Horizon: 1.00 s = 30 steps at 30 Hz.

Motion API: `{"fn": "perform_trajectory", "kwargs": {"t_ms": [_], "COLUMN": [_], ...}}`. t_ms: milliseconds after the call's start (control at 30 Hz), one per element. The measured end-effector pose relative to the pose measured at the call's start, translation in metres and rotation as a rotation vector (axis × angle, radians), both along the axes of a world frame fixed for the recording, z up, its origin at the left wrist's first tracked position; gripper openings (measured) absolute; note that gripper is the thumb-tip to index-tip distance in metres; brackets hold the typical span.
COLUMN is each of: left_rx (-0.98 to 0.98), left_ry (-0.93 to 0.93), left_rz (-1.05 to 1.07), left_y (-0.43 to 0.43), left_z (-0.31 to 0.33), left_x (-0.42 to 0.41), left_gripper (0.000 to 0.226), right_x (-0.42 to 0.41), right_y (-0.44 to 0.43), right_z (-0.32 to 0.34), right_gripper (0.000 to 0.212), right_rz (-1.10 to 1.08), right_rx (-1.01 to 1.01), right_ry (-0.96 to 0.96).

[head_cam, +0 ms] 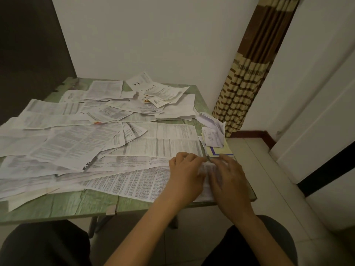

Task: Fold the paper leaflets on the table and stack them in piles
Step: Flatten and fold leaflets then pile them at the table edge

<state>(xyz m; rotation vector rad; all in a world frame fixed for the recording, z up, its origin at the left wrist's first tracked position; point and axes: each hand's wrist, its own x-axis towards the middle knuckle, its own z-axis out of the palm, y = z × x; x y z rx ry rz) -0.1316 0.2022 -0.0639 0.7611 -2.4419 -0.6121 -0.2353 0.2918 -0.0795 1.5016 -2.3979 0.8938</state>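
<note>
Head view, looking down over a green folding surface set in a corner by a white wall, beside a brown and cream striped curtain. Spread across nearly all of the top, flat and overlapping, unfolded printed leaflets, apparently laid open to be taken one by one. At the far right edge, near the curtain, a small loose pile of folded leaflets resting partly on a yellow card with a blue border, seemingly kept to one side, away from the unfolded ones. At the near right corner, left hand and right hand close together, fingers curled onto a small leaflet, pinched between them low over the surface, probably to press in a crease. Some blur there, so exact finger placement hard to tell. Most of the folding not yet done
</note>
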Motion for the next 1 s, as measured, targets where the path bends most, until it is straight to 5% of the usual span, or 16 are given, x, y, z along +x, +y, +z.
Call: {"fn": "perform_trajectory", "kwargs": {"t_ms": [233,433,533,767,1000], "left_rx": [-0.120,-0.106,-0.103,-0.237,-0.240], "left_ry": [0.028,-0.300,-0.423,-0.333,-0.362], "left_rz": [-0.052,-0.202,-0.145,-0.074,-0.010], "left_y": [0.011,0.019,0.018,0.021,0.024], "left_z": [-0.016,-0.012,-0.016,-0.030,-0.027], "left_x": [0.016,0.035,0.028,0.013,0.011], "left_gripper": [0.033,0.099,0.088,0.059,0.071], "right_x": [-0.001,-0.009,-0.011,-0.023,-0.018], "right_y": [0.003,0.001,-0.002,-0.001,-0.001], "right_z": [-0.002,0.002,0.003,0.005,0.000], "right_gripper": [0.049,0.050,0.045,0.026,0.031], "right_rz": [0.129,0.157,0.163,0.206,0.164], "right_rx": [0.083,0.099,0.076,0.138,0.071], "right_ry": [-0.060,-0.098,-0.087,-0.083,0.027]}}
